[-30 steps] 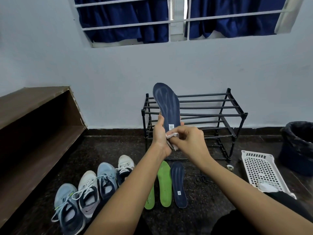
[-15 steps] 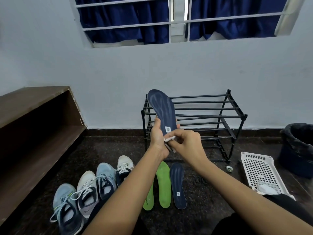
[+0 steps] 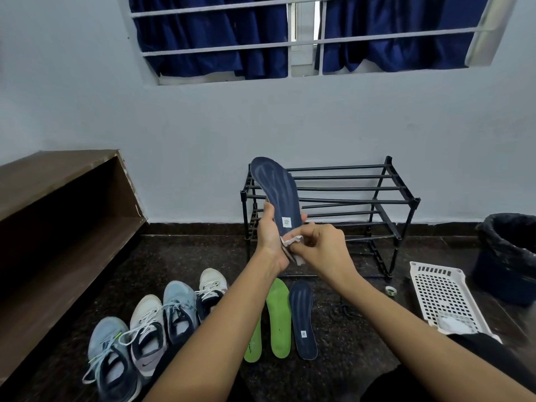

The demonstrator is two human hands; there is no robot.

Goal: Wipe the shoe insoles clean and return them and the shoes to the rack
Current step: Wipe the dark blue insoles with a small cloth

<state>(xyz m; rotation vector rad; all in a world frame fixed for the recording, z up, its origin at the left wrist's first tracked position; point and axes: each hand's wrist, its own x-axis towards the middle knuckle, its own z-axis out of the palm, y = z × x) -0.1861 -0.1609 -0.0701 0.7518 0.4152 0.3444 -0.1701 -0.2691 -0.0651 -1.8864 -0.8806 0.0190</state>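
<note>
My left hand [image 3: 269, 242] grips the heel end of a navy insole [image 3: 275, 190], held upright with its toe tilted up and left. My right hand [image 3: 322, 248] pinches a small white wipe [image 3: 290, 243] against the insole's heel. On the dark floor below lie two green insoles [image 3: 279, 317] and a second navy insole [image 3: 303, 317], side by side. Several sneakers [image 3: 148, 332] stand in a row at the lower left. The black metal shoe rack [image 3: 348, 198] stands bare against the wall behind my hands.
A brown wooden shelf unit [image 3: 58, 216] fills the left side. A white perforated tray [image 3: 443, 297] with a white wad lies at the right, beside a black-lined bin [image 3: 507, 256]. A small tape roll [image 3: 391, 290] sits on the floor near the rack.
The held insole has tilted further left and come slightly lower. My right hand with the wipe has slid down to the insole's heel.
</note>
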